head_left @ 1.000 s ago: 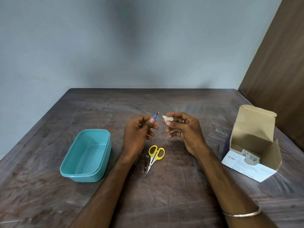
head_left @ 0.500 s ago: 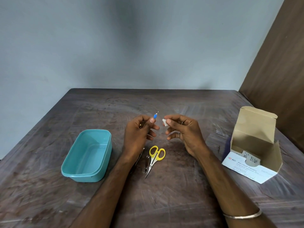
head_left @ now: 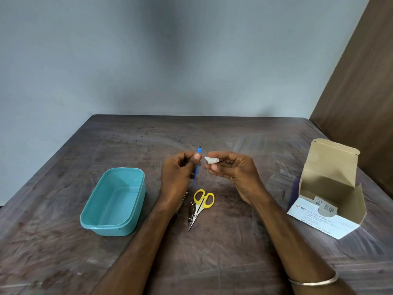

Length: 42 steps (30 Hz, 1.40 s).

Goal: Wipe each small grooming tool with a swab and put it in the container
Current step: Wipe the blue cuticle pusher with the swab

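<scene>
My left hand (head_left: 177,174) pinches the blue-handled tool (head_left: 197,165) between thumb and fingertips, shaft near upright, metal tip above the grip. My right hand (head_left: 230,170) holds a folded white swab (head_left: 211,160) closed between thumb and forefinger, just beside the tool and not touching it. To wipe well, I judge the swab should wrap the tip and draw along the shaft while the left hand rotates it. Yellow-handled scissors (head_left: 201,204) and a nail clipper (head_left: 192,211) lie below on the table (head_left: 234,252). The teal container (head_left: 114,202) sits left, apparently empty; the swab box (head_left: 328,192) stands open at right.

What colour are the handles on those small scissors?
Yellow handles, on the small metal scissors, seen in the head view.
</scene>
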{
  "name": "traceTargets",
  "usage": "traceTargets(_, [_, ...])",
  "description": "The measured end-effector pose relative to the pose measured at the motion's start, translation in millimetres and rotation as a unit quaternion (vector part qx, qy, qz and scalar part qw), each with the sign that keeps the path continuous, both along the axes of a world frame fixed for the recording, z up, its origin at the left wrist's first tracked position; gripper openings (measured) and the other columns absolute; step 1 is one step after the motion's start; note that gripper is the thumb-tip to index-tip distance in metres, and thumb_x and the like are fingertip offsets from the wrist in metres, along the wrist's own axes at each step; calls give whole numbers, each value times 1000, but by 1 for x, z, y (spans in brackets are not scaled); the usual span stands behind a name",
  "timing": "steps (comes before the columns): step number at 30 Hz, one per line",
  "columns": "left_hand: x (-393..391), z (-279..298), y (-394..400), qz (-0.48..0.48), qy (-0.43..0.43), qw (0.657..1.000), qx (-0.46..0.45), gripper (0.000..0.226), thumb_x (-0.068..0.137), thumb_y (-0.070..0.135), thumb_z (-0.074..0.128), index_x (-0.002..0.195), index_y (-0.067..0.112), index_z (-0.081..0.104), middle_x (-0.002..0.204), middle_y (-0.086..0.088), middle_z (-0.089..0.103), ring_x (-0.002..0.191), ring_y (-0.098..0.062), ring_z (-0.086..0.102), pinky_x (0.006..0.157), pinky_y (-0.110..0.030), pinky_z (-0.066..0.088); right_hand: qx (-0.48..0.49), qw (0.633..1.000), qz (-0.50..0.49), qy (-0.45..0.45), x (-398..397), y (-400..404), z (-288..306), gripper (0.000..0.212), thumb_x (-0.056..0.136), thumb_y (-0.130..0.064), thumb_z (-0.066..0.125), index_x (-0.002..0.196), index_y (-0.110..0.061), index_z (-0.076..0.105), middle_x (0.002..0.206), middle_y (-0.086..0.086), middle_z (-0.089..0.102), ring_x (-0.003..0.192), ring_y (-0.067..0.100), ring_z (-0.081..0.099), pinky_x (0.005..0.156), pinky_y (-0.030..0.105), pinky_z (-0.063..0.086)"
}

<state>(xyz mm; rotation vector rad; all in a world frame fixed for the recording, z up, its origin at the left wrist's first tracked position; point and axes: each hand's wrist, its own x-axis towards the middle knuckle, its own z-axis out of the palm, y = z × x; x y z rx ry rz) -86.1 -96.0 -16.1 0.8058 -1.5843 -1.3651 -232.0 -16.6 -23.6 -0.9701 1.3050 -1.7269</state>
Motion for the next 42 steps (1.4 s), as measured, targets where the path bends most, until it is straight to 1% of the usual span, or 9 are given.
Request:
traceTargets(3, [-1, -1, 0, -17, 9, 1000, 15, 12, 93, 18, 66, 86, 14, 74, 80, -6, 76, 71, -22, 71, 64, -35, 59, -2, 1000, 1, 4, 1, 1, 1, 32, 81, 13, 70, 104, -8, 74, 96, 15, 78, 93, 27, 76, 90, 38, 60])
traceTargets(6, [-1, 1, 2, -22, 21, 999, 32, 8, 90, 19, 69, 87, 16, 76, 80, -7, 76, 69, -21, 72, 65, -38, 61, -4, 1000, -4, 20, 1, 1, 2, 31, 81, 12, 70, 103, -9, 75, 97, 12, 78, 93, 26, 76, 88, 35, 60])
traceTargets(13, [-1, 3, 3, 7, 17, 998, 59, 6, 85, 18, 76, 87, 13, 77, 74, -6, 75, 59, -19, 68, 61, -34, 59, -25, 990, -13, 139, 0, -1, 0, 32, 81, 14, 70, 110, 1, 75, 103, 6, 78, 95, 19, 76, 84, 23, 58])
traceTargets(19, [0, 5, 4, 43, 8, 997, 64, 2, 82, 6, 76, 83, 4, 75, 70, -12, 72, 56, -17, 63, 53, -27, 57, -26, 970, -24, 240, 1, -3, -6, 37, 81, 6, 75, 110, -17, 77, 107, 0, 78, 102, 13, 73, 93, 33, 57])
traceTargets(21, [0, 5, 3, 52, 11, 996, 75, 2, 81, 2, 74, 80, 1, 73, 67, -13, 69, 55, -17, 61, 52, -27, 56, -25, 968, -25, 249, 1, -4, -7, 37, 82, 4, 76, 111, -17, 77, 109, 0, 77, 104, 13, 73, 95, 38, 57])
traceTargets(25, [0, 5, 1, 44, 18, 993, 105, 6, 80, -2, 73, 81, -6, 70, 66, -15, 67, 56, -21, 60, 54, -30, 55, -35, 967, -29, 252, 3, -3, -6, 28, 84, 0, 76, 109, -11, 78, 107, 2, 78, 101, 13, 74, 91, 36, 59])
traceTargets(32, [1, 7, 2, 35, 23, 991, 124, 7, 80, -2, 73, 83, -7, 70, 66, -13, 68, 56, -21, 60, 54, -29, 55, -33, 983, -4, 182, 3, 0, -4, 30, 82, 3, 76, 105, -17, 78, 100, 3, 79, 93, 21, 76, 80, 31, 59])
traceTargets(38, [3, 9, 3, 33, 24, 992, 120, 7, 80, -2, 73, 84, -7, 70, 68, -15, 70, 55, -21, 61, 53, -30, 56, -24, 981, -11, 194, 3, 0, -3, 23, 87, -3, 73, 108, -13, 78, 99, 3, 79, 89, 22, 76, 76, 40, 62])
traceTargets(42, [4, 12, 3, 27, 24, 990, 133, 5, 81, -2, 72, 84, -6, 70, 68, -14, 69, 53, -18, 61, 52, -27, 55, -14, 980, -19, 200, 1, 0, -4, 24, 89, 0, 69, 109, -11, 78, 97, 5, 79, 86, 22, 76, 72, 36, 62])
